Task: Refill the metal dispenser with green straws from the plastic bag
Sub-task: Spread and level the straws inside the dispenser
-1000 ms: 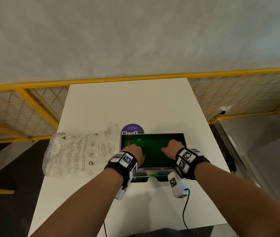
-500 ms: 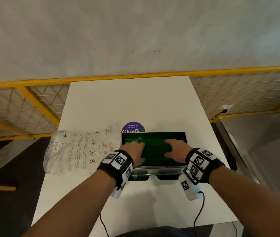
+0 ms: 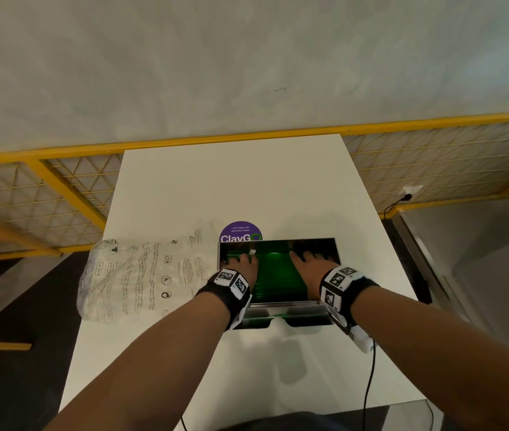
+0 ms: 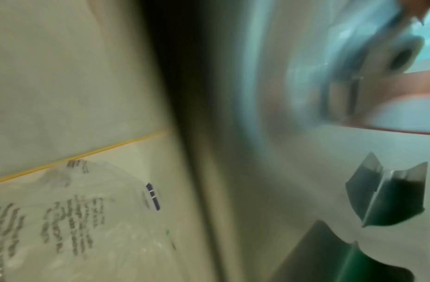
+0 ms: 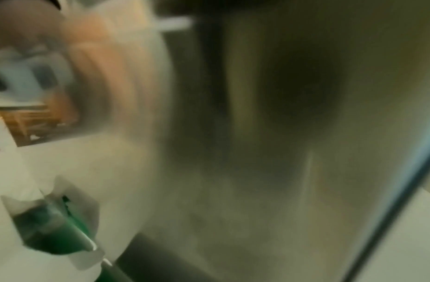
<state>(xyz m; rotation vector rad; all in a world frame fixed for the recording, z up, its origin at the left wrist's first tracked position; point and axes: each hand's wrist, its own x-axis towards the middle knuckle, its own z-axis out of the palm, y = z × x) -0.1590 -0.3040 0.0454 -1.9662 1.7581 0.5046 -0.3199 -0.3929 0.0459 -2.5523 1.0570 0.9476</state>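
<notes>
Both hands are down inside the open-topped metal dispenser (image 3: 278,272) on the white table (image 3: 231,181), head view. Left hand (image 3: 242,265) lies flat on the green straws (image 3: 273,275) at the left end, right hand (image 3: 309,262) at the right end; fingers look spread and straight, pressing, not gripping. Plastic bag (image 3: 141,275) lies flat just left of the dispenser, touching or nearly touching its side, and looks empty. A purple round sticker (image 3: 240,231) sits just behind the box.

Step, as I read it: levelling the straws after loading. Refill looks nearly done. Next move likely calls for lifting both hands straight up without dragging straws out, then clearing the bag.

Left wrist view: blurred. Dispenser wall fills the middle, the printed bag (image 4: 71,219) to its left, a green glimpse at the bottom slot (image 4: 354,267). No fingers visible.

Right wrist view: blurred too. Mostly metal wall; green straws (image 5: 71,234) show through the front cut-out lower left. Hand state not readable here.
</notes>
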